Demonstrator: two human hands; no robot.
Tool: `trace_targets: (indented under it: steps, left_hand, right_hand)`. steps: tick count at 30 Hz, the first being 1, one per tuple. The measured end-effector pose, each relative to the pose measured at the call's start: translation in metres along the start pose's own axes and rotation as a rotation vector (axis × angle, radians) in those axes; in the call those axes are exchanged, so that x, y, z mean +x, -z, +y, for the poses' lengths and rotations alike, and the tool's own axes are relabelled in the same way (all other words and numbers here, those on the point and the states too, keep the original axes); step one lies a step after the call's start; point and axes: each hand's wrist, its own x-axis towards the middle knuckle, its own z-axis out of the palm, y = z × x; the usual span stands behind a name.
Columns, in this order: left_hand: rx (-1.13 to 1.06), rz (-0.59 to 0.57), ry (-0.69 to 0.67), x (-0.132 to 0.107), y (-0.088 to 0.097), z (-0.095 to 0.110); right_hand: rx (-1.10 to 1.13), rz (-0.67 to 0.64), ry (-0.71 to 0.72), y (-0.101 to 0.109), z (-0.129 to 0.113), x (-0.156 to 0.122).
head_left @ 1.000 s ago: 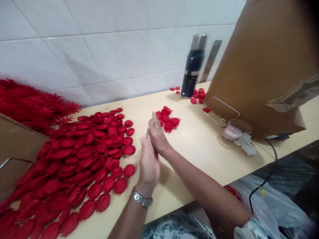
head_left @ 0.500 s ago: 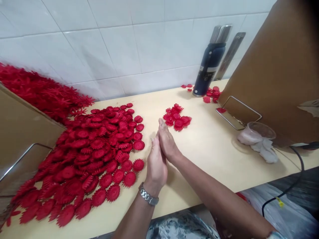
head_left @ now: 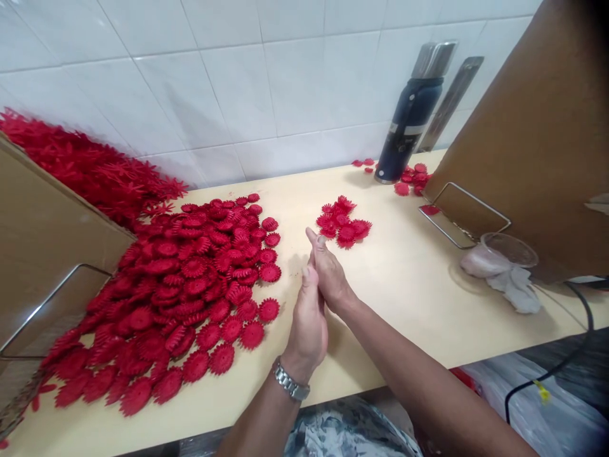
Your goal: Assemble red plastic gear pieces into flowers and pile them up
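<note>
My left hand (head_left: 307, 320), with a metal watch (head_left: 289, 381) on its wrist, presses palm to palm against my right hand (head_left: 333, 276) above the table. The fingers of both hands lie together and point away from me. Whatever may be between the palms is hidden. To the left spreads a big heap of round red pieces with notched, petal-like edges (head_left: 195, 270). Just beyond my fingertips lies a small cluster of similar red pieces (head_left: 345, 222). Fine specks dot the table beside my left thumb.
A cardboard box (head_left: 52, 216) stands at left, with a mass of red star-shaped pieces (head_left: 104, 171) behind it. Toward the back right are a dark blue flask (head_left: 409, 120) and a large cardboard box (head_left: 528, 139). A clear plastic cup (head_left: 516, 251) with white tissue sits near that box.
The whole scene has shifted slightly to the right in view. My palms stay together, my right hand having slid a little back along the left, with the fingers tilting more to the left.
</note>
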Motion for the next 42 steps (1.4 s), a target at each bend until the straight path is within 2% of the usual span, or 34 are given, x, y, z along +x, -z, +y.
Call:
trace_targets:
  steps: [4,8,12,14,18,19,23,26,32,36,38,42]
  left_hand:
    - [0.01,0.029,0.053,-0.006,0.004,-0.001]
    - [0.051,-0.002,0.083,-0.01,0.005,-0.005]
    - [0.051,-0.032,0.088,-0.015,0.004,-0.009]
    - [0.025,-0.015,0.114,-0.016,0.006,-0.009]
    - [-0.046,0.06,0.166,-0.012,0.009,-0.005]
    - [-0.063,0.066,0.159,-0.01,0.01,-0.003]
    - [-0.134,0.099,0.116,0.0,0.012,0.003]
    - [-0.165,0.142,0.09,0.002,0.011,0.003]
    - [-0.127,0.044,0.09,-0.006,0.007,0.001]
    - [-0.096,0.052,0.091,-0.004,0.014,-0.005]
    - [-0.052,0.082,0.083,-0.002,0.02,-0.008]
    - [0.016,0.179,0.067,0.001,0.032,-0.004]
  right_hand:
    - [0.017,0.021,0.005,0.003,0.006,0.001]
    - [0.04,0.055,0.016,0.01,0.012,0.009]
    - [-0.035,0.108,-0.004,0.02,0.015,0.019]
    - [-0.035,0.08,-0.046,0.024,0.014,0.021]
    - [0.004,-0.07,-0.172,0.021,0.011,0.014]
    - [-0.001,-0.087,-0.136,0.018,0.01,0.009]
    - [-0.163,-0.05,0.168,-0.002,0.007,-0.016]
    - [-0.242,-0.021,0.241,-0.009,0.008,-0.019]
    - [-0.148,0.078,0.095,0.003,0.016,0.009]
    - [-0.081,0.087,0.053,0.007,0.02,0.018]
    - [-0.045,0.058,0.026,0.008,0.021,0.019]
    - [0.026,-0.096,-0.03,0.019,0.017,0.014]
